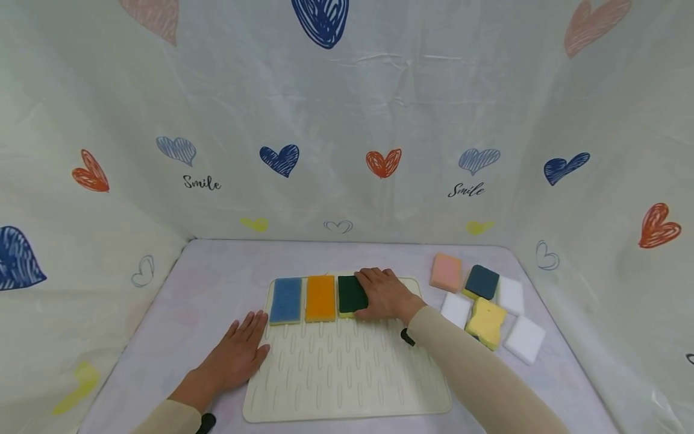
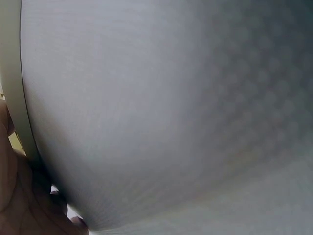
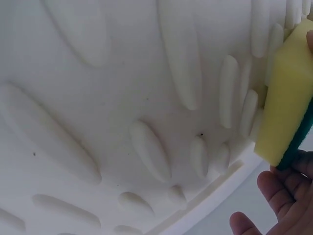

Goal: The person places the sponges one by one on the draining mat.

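Observation:
A yellow sponge with a dark green scouring face (image 1: 351, 296) lies green side up at the top of a cream ridged mat (image 1: 347, 386). My right hand (image 1: 384, 295) holds it from the right, thumb at the near edge and fingers at the far one. The right wrist view shows the sponge's yellow side (image 3: 286, 93) between thumb and fingers. To its left, an orange sponge (image 1: 320, 298) and a blue sponge (image 1: 285, 300) lie in the same row. My left hand (image 1: 238, 352) rests flat with straight fingers at the mat's left edge.
Right of the mat lie a pink sponge (image 1: 446, 272), a dark green-topped sponge (image 1: 481, 281), a wavy yellow sponge (image 1: 486, 322) and several white sponges (image 1: 525, 339). A curtain with printed hearts (image 1: 336, 108) surrounds the table (image 1: 217, 265). Blurred grey fabric (image 2: 146, 107) fills most of the left wrist view.

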Tool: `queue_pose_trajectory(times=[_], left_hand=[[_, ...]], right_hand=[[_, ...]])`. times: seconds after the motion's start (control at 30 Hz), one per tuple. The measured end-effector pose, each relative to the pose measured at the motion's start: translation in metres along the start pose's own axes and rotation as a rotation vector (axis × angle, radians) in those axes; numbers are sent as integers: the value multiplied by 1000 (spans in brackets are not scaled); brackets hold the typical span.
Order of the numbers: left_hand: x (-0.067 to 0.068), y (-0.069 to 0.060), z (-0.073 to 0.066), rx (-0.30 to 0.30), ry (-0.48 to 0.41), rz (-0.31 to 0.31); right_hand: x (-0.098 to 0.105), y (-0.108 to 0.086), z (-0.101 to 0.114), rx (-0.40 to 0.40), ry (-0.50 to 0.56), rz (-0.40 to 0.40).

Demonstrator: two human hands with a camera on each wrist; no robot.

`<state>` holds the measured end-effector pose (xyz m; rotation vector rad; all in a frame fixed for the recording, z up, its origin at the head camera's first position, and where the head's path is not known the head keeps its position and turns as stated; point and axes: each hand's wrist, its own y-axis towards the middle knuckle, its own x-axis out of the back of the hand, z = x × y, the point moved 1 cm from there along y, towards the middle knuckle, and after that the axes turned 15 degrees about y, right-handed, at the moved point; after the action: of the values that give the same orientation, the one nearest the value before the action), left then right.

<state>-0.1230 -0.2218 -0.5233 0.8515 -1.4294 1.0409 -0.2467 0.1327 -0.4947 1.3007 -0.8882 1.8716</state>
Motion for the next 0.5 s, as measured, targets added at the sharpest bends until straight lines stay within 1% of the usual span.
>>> queue_pose_trajectory(times=[0.2,0.5], left_hand=[[0,0,-1,10,4,5],[-1,1,0,14,8,22]], right_hand=[[1,1,0,2,-16,-2],[-1,2,0,-13,-8,11]])
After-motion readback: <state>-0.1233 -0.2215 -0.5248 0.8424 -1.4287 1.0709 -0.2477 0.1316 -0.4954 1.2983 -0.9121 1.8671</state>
